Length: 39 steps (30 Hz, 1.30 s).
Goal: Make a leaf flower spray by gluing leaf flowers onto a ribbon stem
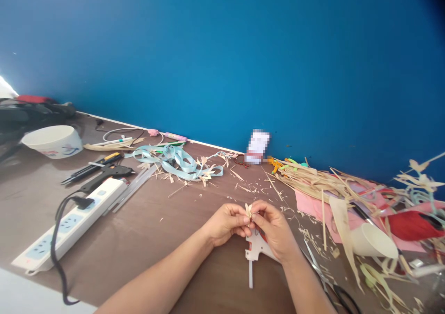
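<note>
My left hand [225, 222] and my right hand [273, 228] meet over the brown table [167, 230], fingertips pinched together on a small pale straw piece [248, 210] shaped like a little flower. Both hands are closed on it. Under my right hand lies a white glue gun [255, 250] with a glue stick poking toward me. Straw clippings [243, 184] are scattered just beyond the hands.
A white power strip [71, 223] with a black plug lies at left, with a black glue gun [107, 173], a white bowl [54, 141] and light blue ribbon [177, 161] behind it. At right: straw bundles [313, 179], pink sheet [309, 203], tipped paper cup [373, 241], scissors [330, 281]. Blue wall behind.
</note>
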Each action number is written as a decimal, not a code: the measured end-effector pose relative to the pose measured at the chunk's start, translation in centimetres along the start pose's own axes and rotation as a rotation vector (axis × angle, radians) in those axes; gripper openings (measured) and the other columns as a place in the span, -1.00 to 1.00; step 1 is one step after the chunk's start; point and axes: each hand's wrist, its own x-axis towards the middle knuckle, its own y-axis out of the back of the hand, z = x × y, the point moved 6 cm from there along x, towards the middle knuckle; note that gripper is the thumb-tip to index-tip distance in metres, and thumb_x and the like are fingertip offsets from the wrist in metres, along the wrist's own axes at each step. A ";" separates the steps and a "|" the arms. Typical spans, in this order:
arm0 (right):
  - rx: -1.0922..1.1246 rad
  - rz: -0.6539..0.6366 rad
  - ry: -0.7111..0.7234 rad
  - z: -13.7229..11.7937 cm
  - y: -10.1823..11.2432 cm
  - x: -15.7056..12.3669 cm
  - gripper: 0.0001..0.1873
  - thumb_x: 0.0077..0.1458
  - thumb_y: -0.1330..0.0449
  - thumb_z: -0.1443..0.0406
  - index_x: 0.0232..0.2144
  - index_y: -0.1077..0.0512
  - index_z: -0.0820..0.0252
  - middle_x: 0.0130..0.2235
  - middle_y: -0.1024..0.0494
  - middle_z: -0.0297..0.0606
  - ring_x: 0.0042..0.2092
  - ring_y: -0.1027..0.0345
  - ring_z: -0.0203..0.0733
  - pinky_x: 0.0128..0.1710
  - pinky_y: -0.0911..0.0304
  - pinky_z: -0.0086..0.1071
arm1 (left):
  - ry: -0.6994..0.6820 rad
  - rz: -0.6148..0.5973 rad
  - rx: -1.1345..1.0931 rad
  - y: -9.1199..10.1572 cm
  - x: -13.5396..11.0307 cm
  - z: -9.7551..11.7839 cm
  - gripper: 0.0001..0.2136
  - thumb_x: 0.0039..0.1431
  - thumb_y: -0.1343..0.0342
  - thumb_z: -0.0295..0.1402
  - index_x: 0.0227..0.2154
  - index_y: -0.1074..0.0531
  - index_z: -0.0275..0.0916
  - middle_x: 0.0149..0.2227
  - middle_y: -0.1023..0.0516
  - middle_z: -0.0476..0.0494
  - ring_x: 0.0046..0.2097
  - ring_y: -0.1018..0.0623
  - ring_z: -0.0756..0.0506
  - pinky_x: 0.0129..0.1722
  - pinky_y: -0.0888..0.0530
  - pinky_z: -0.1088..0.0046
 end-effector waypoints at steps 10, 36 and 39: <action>-0.080 0.103 -0.125 -0.2 0.5 -0.2 -0.86 -0.06 -0.20 0.26 -0.41 -0.33 0.18 -0.44 -0.38 -0.37 -0.44 -0.24 -0.34 -0.51 -0.15 -0.50 | -0.211 0.094 0.184 0.4 0.0 1.4 -0.83 -0.19 -0.26 -0.34 -0.57 -0.46 -0.37 -0.62 -0.51 -0.07 -0.57 -0.48 0.04 -0.54 -0.38 0.60; -0.941 0.118 -0.041 -6.9 3.1 -2.2 -0.79 -0.10 -0.18 0.24 -0.31 -0.38 0.04 -0.41 -0.42 -0.32 -0.40 -0.27 -0.19 -0.42 -0.15 -0.33 | -0.258 0.291 0.163 1.8 -0.2 2.5 -0.81 -0.23 -0.28 -0.33 -0.57 -0.42 -0.33 -0.43 -0.56 -0.13 -0.44 -0.52 -0.02 -0.56 -0.38 0.60; -1.253 -0.045 -0.028 -6.3 2.2 -3.9 -0.69 -0.20 -0.24 0.26 -0.28 -0.41 0.01 -0.35 -0.45 -0.25 -0.27 -0.29 -0.02 -0.31 -0.14 -0.22 | -0.243 0.348 0.128 2.3 -0.2 2.7 -0.79 -0.25 -0.29 -0.32 -0.57 -0.41 -0.32 -0.47 -0.54 -0.09 -0.45 -0.51 0.00 -0.55 -0.38 0.60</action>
